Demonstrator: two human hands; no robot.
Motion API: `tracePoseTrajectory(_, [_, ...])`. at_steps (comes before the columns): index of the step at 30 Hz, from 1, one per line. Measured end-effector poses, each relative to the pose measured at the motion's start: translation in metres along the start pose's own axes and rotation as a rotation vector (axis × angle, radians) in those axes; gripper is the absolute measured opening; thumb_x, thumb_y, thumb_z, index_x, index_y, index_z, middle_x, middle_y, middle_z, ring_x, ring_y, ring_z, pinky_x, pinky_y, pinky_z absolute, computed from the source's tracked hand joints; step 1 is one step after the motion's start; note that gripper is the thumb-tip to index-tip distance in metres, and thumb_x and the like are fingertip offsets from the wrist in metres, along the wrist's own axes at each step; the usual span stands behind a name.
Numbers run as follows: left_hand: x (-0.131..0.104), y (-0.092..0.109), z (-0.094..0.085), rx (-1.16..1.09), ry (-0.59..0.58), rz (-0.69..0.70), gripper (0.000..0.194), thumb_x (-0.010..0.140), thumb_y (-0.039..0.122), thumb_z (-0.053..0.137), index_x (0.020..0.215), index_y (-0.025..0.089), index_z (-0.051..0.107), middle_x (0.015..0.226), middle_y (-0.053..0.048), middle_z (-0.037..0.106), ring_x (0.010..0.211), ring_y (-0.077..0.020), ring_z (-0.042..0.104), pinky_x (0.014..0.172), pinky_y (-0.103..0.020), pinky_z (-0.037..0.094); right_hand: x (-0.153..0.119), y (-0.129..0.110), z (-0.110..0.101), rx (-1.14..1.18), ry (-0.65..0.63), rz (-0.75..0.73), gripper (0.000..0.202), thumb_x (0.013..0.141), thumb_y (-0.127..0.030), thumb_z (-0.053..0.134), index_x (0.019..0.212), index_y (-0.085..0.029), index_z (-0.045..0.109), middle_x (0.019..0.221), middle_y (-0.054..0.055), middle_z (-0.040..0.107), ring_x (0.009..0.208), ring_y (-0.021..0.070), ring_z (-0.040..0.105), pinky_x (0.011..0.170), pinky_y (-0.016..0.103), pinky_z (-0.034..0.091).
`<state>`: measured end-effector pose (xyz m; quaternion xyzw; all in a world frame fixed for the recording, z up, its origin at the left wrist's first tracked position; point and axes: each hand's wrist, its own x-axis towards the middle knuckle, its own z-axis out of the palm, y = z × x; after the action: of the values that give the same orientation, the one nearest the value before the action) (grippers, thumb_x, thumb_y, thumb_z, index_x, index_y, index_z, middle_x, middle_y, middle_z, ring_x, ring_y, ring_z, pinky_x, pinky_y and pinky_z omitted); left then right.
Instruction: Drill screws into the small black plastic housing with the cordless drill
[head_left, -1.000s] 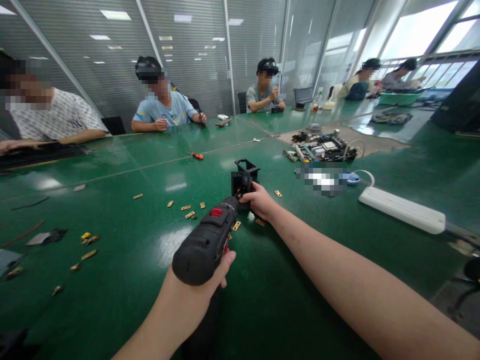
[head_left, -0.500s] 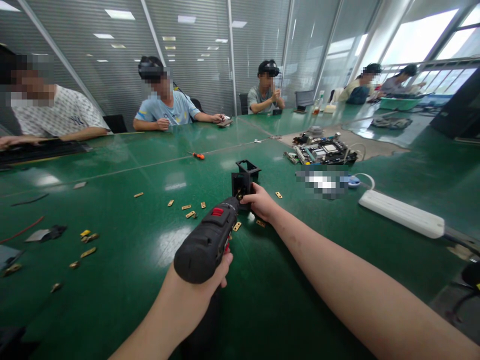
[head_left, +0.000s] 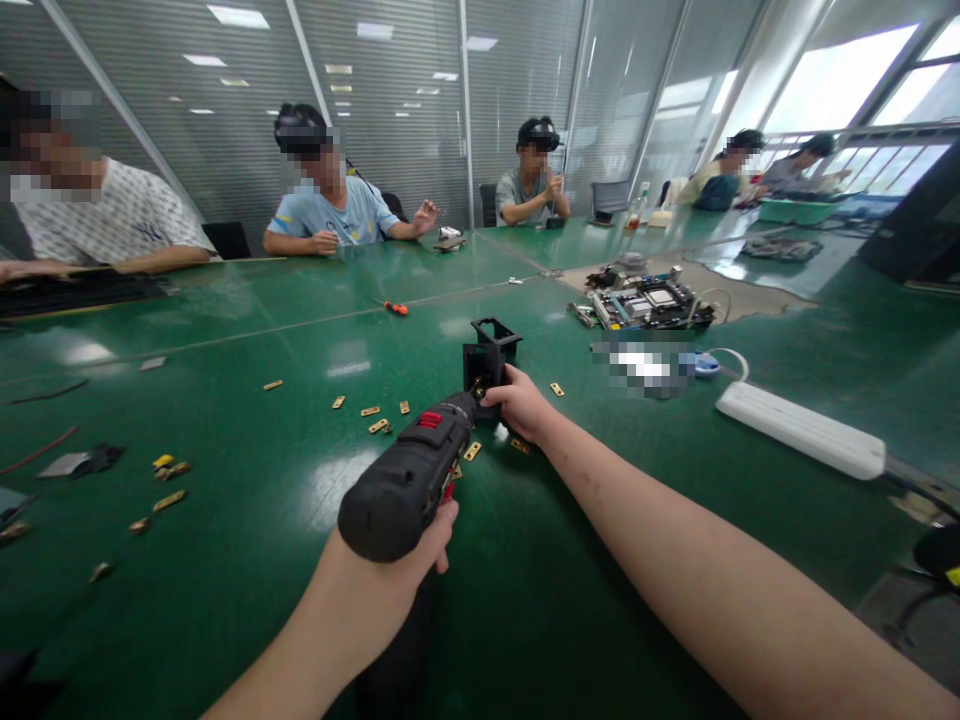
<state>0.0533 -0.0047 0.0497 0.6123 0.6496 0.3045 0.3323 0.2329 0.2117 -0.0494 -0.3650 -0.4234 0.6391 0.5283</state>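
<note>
My left hand (head_left: 409, 560) is wrapped round the grip of a black cordless drill (head_left: 405, 475) with a red switch on top. The drill's front end points away from me, into the open face of a small black plastic housing (head_left: 474, 362). My right hand (head_left: 521, 402) grips that housing by its right side, thumb in front. A brassy bit of metal shows at the drill tip, too small to make out. Just behind stands a second black square frame (head_left: 496, 335). Small brass plates (head_left: 472, 451) with holes lie around the drill tip.
On the right are a white power strip (head_left: 802, 428) and a circuit board (head_left: 649, 298). An orange screwdriver (head_left: 394, 308) lies farther off. More brass pieces (head_left: 169, 499) and wire scraps are at left. Several people sit along the green table's (head_left: 247, 480) far side.
The drill and my left hand have shifted slightly left and toward me, its tip still at the housing. My right hand stays put. Across the table, a person in light blue has raised a hand.
</note>
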Motion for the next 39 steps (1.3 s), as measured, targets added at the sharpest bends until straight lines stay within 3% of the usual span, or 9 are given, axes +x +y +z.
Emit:
tracePoseTrajectory(10, [-0.003, 0.005, 0.001, 0.003, 0.020, -0.032, 0.048, 0.089, 0.062, 0.062, 0.052, 0.032, 0.060, 0.059, 0.004, 0.068, 0.063, -0.0252, 0.066, 0.082, -0.042, 0.057, 0.002, 0.002, -0.001, 0.045, -0.018, -0.011, 0.045, 0.049, -0.014, 0.072, 0.092, -0.022, 0.067, 0.080, -0.003, 0.074, 0.080, 0.0221, 0.069, 0.073, 0.035, 0.055])
tracePoseTrajectory(24, [-0.008, 0.013, -0.001, -0.013, 0.015, -0.054, 0.047, 0.090, 0.059, 0.061, 0.052, 0.032, 0.059, 0.061, 0.004, 0.071, 0.071, -0.0261, 0.070, 0.092, -0.042, 0.054, -0.001, -0.004, -0.001, 0.096, -0.023, -0.005, 0.046, 0.047, -0.011, 0.068, 0.091, -0.023, 0.069, 0.079, -0.003, 0.074, 0.079, 0.0219, 0.068, 0.072, 0.034, 0.055])
tracePoseTrajectory(29, [-0.010, 0.016, -0.001, -0.026, -0.006, -0.078, 0.044, 0.090, 0.060, 0.062, 0.055, 0.032, 0.060, 0.060, 0.003, 0.073, 0.070, -0.0271, 0.073, 0.085, -0.041, 0.056, 0.000, -0.006, 0.000, 0.098, -0.031, -0.003, 0.047, 0.047, -0.011, 0.066, 0.092, -0.024, 0.069, 0.080, -0.004, 0.073, 0.082, 0.0223, 0.068, 0.072, 0.033, 0.054])
tracePoseTrajectory(34, [-0.006, 0.011, -0.001, 0.021, 0.015, -0.024, 0.048, 0.092, 0.060, 0.060, 0.052, 0.032, 0.060, 0.063, 0.003, 0.073, 0.077, -0.0284, 0.073, 0.096, -0.044, 0.050, 0.001, -0.005, -0.001, 0.119, -0.013, -0.002, 0.050, 0.045, -0.009, 0.066, 0.093, -0.024, 0.068, 0.080, -0.004, 0.071, 0.082, 0.0225, 0.067, 0.073, 0.034, 0.054])
tracePoseTrajectory(39, [-0.007, 0.013, -0.004, 0.078, 0.003, -0.040, 0.052, 0.093, 0.060, 0.056, 0.050, 0.031, 0.059, 0.062, 0.002, 0.071, 0.068, -0.0270, 0.068, 0.085, -0.044, 0.048, 0.001, -0.004, -0.001, 0.109, -0.012, -0.004, 0.051, 0.045, -0.009, 0.065, 0.095, -0.023, 0.067, 0.079, -0.004, 0.071, 0.082, 0.0229, 0.067, 0.072, 0.035, 0.054])
